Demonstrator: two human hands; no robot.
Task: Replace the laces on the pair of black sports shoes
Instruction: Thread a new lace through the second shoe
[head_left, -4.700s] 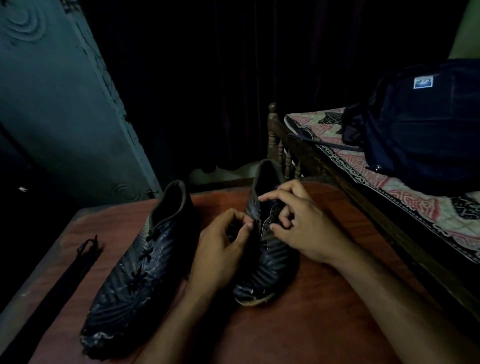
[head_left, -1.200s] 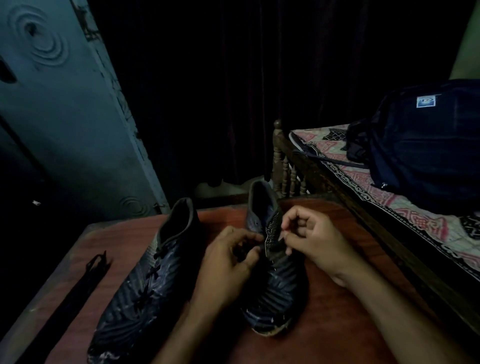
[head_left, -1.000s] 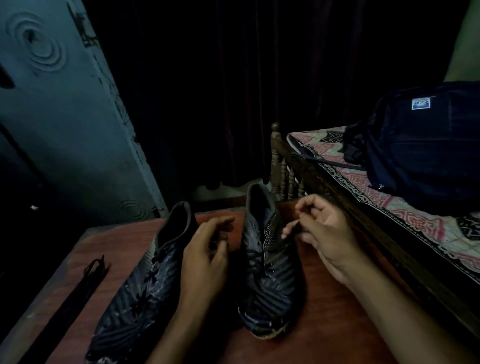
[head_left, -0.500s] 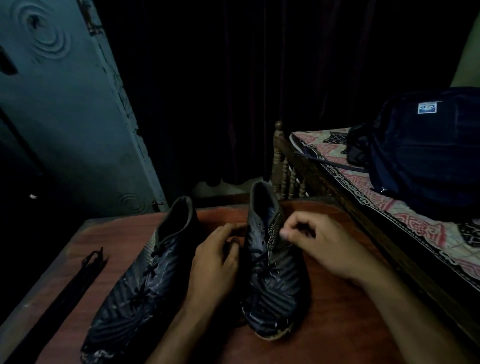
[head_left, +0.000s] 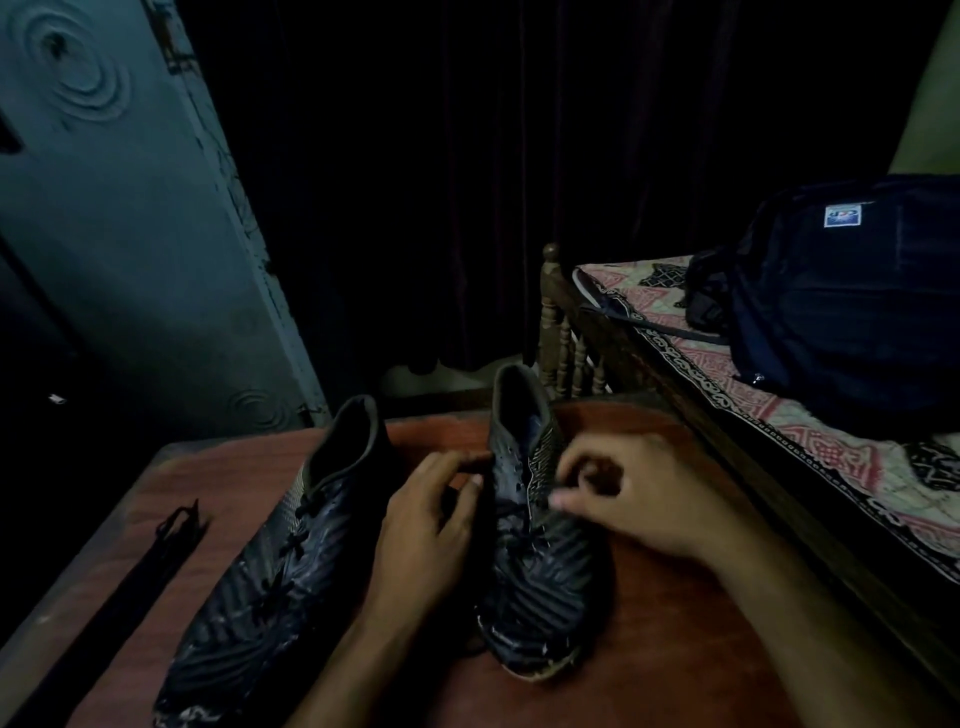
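Note:
Two black sports shoes stand on a reddish wooden table (head_left: 665, 649), toes toward me. The left shoe (head_left: 291, 561) is laced and nobody touches it. My left hand (head_left: 426, 535) lies between the shoes, its fingertips and thumb holding the left flank of the right shoe (head_left: 535, 571) near the top eyelets. My right hand (head_left: 639, 499) hovers over that shoe's lacing with curled fingers, thumb and forefinger pinching its black lace (head_left: 519, 525). The dim light hides the lace's run through the eyelets.
A bundle of black laces (head_left: 174, 535) lies on the table's left side. A bed with a patterned sheet (head_left: 810, 431) and a dark backpack (head_left: 852, 296) stands close on the right. A blue-grey door (head_left: 130, 249) is at the left, with dark curtains behind.
My right hand came back down from a raised pull to the shoe's upper eyelets. My left hand stayed against the shoe's left side. The shoes have not shifted.

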